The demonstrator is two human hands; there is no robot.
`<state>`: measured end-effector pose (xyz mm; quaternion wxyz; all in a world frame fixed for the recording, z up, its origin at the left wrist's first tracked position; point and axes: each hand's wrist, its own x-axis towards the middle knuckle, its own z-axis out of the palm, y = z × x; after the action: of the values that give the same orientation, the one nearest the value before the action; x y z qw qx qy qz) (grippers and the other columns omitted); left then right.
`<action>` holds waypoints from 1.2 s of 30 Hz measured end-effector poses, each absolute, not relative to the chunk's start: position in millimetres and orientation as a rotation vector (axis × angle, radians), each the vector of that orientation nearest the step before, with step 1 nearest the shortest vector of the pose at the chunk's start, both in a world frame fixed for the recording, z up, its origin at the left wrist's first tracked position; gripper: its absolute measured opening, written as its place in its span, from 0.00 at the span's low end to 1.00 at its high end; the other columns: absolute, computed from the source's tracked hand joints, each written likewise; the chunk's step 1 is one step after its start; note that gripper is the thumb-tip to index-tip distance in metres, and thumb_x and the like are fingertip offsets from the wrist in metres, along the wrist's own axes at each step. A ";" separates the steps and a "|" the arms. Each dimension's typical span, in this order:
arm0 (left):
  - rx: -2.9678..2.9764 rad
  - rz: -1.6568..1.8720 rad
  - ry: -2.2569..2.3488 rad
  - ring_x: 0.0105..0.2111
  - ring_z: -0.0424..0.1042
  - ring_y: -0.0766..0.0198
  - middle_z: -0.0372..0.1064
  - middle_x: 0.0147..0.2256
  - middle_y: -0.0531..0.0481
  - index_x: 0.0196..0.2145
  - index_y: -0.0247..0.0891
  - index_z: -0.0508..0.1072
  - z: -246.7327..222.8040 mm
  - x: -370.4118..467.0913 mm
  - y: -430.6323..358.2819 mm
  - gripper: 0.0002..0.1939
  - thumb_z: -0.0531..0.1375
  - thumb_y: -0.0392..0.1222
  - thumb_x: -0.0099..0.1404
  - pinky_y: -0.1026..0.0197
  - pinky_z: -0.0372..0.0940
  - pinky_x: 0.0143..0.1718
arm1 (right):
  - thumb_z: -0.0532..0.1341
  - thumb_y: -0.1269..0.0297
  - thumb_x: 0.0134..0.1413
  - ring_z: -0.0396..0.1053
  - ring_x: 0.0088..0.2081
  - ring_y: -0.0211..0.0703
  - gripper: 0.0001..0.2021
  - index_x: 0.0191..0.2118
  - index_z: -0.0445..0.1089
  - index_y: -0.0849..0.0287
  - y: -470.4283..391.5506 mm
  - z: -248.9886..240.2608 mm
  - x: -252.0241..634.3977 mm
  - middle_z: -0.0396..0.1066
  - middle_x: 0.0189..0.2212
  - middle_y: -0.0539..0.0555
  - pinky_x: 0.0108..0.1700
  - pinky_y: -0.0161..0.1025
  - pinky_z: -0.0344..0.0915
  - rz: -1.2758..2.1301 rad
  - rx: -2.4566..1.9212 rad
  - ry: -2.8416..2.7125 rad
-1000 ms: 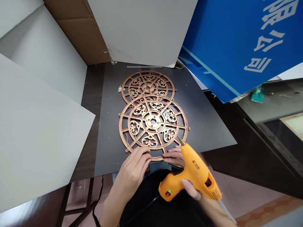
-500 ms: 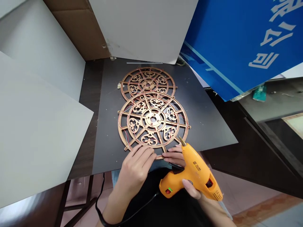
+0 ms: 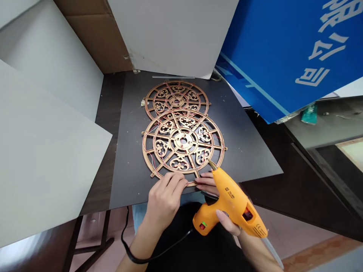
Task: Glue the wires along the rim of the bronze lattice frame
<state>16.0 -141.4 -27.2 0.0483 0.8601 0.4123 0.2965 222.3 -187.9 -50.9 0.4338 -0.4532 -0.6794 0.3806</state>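
Observation:
A round openwork wooden frame [image 3: 184,151] lies flat, its spokes and scroll cut-outs threaded with thin red and pale wires. It overlaps a similar wooden frame [image 3: 177,85] behind it. With bent fingers, my left hand [image 3: 164,196] is closed at the front rim; the fingertips hide what exactly they pinch there. My right hand [image 3: 227,223] grips a yellow hot glue gun [image 3: 234,196], its metal nozzle pointing up-left over the frame's front right side. Several fingertips of that hand also touch the front rim. A red switch with a green light shows on the gun's handle.
Underneath is a dark board [image 3: 127,170]. Large white panels [image 3: 51,151] stand at the left and back, beside brown cardboard [image 3: 90,34]. A blue sign [image 3: 269,56] leans at the right. The black power cord [image 3: 133,258] loops past my left forearm.
The glue gun has shifted slightly left and up, bringing its nozzle further over the frame. My left fingers have curled more tightly at the rim, and the front frame has turned or shifted slightly.

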 end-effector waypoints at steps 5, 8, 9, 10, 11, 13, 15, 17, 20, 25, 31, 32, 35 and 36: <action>2.638 0.939 1.351 0.36 0.68 0.63 0.74 0.36 0.50 0.36 0.36 0.72 -29.4 32.8 -131.3 0.06 0.56 0.31 0.69 0.61 0.61 0.36 | 0.55 0.51 0.56 0.60 0.62 0.64 0.25 0.56 0.69 0.55 -176.3 -55.8 237.0 0.67 0.59 0.59 0.64 0.63 0.59 0.939 -1.100 -1.668; 2.637 0.939 1.368 0.35 0.68 0.63 0.74 0.35 0.51 0.35 0.36 0.72 -30.4 37.0 -128.3 0.06 0.56 0.31 0.68 0.61 0.61 0.35 | 0.55 0.50 0.57 0.58 0.63 0.64 0.23 0.53 0.72 0.56 -172.3 -58.0 242.6 0.67 0.59 0.58 0.67 0.64 0.51 0.927 -1.108 -1.712; 2.633 0.942 1.370 0.34 0.68 0.63 0.74 0.34 0.51 0.35 0.36 0.72 -30.7 37.2 -128.0 0.06 0.56 0.31 0.68 0.60 0.61 0.35 | 0.54 0.50 0.58 0.59 0.63 0.63 0.23 0.54 0.71 0.55 -171.9 -58.1 242.8 0.66 0.59 0.58 0.67 0.64 0.52 0.946 -1.105 -1.687; 2.628 0.943 1.372 0.34 0.68 0.63 0.74 0.34 0.51 0.35 0.36 0.72 -30.9 37.1 -128.0 0.06 0.56 0.31 0.68 0.60 0.61 0.35 | 0.54 0.50 0.58 0.59 0.63 0.63 0.24 0.56 0.69 0.55 -171.9 -58.0 242.4 0.66 0.59 0.58 0.66 0.63 0.54 0.977 -1.094 -1.640; 2.625 0.944 1.373 0.34 0.68 0.64 0.74 0.35 0.51 0.36 0.35 0.73 -31.1 36.7 -128.2 0.06 0.57 0.31 0.68 0.61 0.61 0.35 | 0.54 0.51 0.59 0.60 0.63 0.62 0.25 0.59 0.67 0.54 -172.3 -57.6 241.5 0.65 0.60 0.58 0.65 0.63 0.56 1.016 -1.083 -1.584; 2.635 0.962 1.368 0.35 0.69 0.64 0.75 0.36 0.51 0.37 0.35 0.73 -31.3 35.7 -128.4 0.05 0.57 0.30 0.68 0.61 0.62 0.36 | 0.55 0.52 0.60 0.61 0.63 0.60 0.27 0.63 0.62 0.52 -173.3 -56.0 239.2 0.64 0.61 0.58 0.64 0.62 0.59 1.075 -1.063 -1.526; 2.663 0.992 1.361 0.37 0.70 0.64 0.77 0.38 0.51 0.38 0.35 0.74 -31.5 35.0 -128.3 0.06 0.58 0.30 0.67 0.61 0.62 0.36 | 0.55 0.52 0.60 0.60 0.63 0.60 0.26 0.61 0.64 0.53 -173.5 -53.8 237.6 0.64 0.61 0.58 0.65 0.61 0.57 1.091 -1.068 -1.542; 2.689 1.027 1.358 0.38 0.71 0.64 0.78 0.40 0.51 0.38 0.35 0.75 -32.1 34.9 -127.9 0.07 0.58 0.29 0.66 0.62 0.63 0.37 | 0.55 0.52 0.60 0.60 0.63 0.61 0.23 0.56 0.70 0.55 -172.6 -51.2 237.1 0.64 0.61 0.58 0.66 0.61 0.56 1.076 -1.089 -1.579; 2.690 1.072 1.369 0.39 0.73 0.64 0.78 0.40 0.51 0.38 0.35 0.76 -33.6 35.7 -127.4 0.08 0.59 0.28 0.66 0.63 0.64 0.38 | 0.55 0.52 0.60 0.62 0.61 0.61 0.21 0.54 0.71 0.55 -170.6 -48.3 238.5 0.68 0.58 0.59 0.66 0.61 0.55 1.046 -1.105 -1.609; 2.650 1.060 1.387 0.36 0.73 0.65 0.78 0.39 0.52 0.38 0.35 0.76 -32.9 37.2 -126.5 0.06 0.59 0.30 0.66 0.63 0.65 0.37 | 0.56 0.53 0.59 0.64 0.61 0.60 0.21 0.54 0.71 0.53 -170.0 -46.9 241.9 0.69 0.58 0.56 0.65 0.58 0.58 1.069 -1.137 -1.649; 2.638 0.960 1.401 0.38 0.72 0.63 0.76 0.39 0.49 0.40 0.35 0.75 -22.6 40.3 -127.8 0.05 0.60 0.37 0.67 0.61 0.65 0.38 | 0.56 0.54 0.58 0.63 0.61 0.62 0.21 0.54 0.72 0.54 -169.8 -43.9 242.4 0.68 0.58 0.57 0.64 0.61 0.58 1.063 -1.134 -1.649; 2.624 0.935 1.410 0.38 0.71 0.63 0.76 0.39 0.50 0.40 0.35 0.75 -21.1 41.4 -127.9 0.05 0.60 0.37 0.67 0.61 0.65 0.37 | 0.56 0.54 0.58 0.63 0.61 0.63 0.21 0.54 0.72 0.54 -169.9 -43.5 242.4 0.69 0.57 0.58 0.64 0.62 0.58 1.053 -1.146 -1.659; 2.555 0.897 1.417 0.37 0.70 0.63 0.75 0.37 0.52 0.38 0.37 0.75 -18.6 43.8 -126.5 0.05 0.59 0.38 0.68 0.61 0.64 0.36 | 0.56 0.53 0.58 0.61 0.62 0.63 0.21 0.54 0.72 0.52 -170.9 -44.3 242.4 0.69 0.57 0.56 0.65 0.62 0.56 1.067 -1.174 -1.660; 2.535 0.896 1.411 0.38 0.70 0.63 0.75 0.36 0.52 0.37 0.37 0.75 -18.1 44.0 -125.5 0.05 0.59 0.38 0.68 0.62 0.64 0.36 | 0.56 0.54 0.58 0.60 0.63 0.62 0.21 0.54 0.72 0.51 -171.4 -45.2 242.3 0.69 0.57 0.55 0.65 0.61 0.56 1.084 -1.177 -1.641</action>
<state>44.0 -125.5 -18.1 0.0524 0.8337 0.4640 0.2947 242.3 -171.4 -45.2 0.4122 -0.4678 -0.6523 0.4310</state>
